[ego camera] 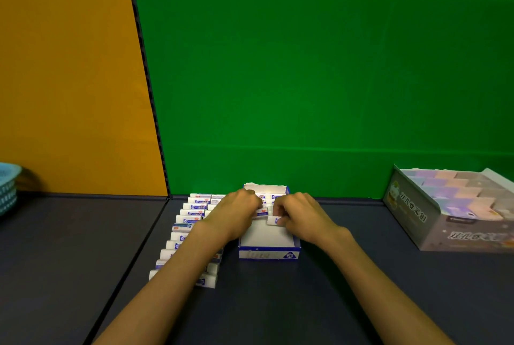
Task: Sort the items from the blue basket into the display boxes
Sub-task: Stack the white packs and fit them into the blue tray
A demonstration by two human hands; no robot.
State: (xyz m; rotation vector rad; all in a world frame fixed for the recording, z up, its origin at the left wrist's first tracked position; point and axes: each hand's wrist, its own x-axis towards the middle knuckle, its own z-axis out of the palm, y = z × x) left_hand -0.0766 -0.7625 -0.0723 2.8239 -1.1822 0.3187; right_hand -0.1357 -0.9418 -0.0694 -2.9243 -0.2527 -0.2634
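Blue-white box (268,244) at frame centre, near half bare white floor, erasers packed at far end. Left hand (236,211) curled on an eraser (262,212) inside; right hand (299,212) pinches another eraser (274,220). Eraser rows (192,219) touch box's left side. Basket (8,189) at left edge; grey box (456,211) far right.

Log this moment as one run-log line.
left hand: holds eraser | right hand: pinches eraser | both over blue display box | basket far left
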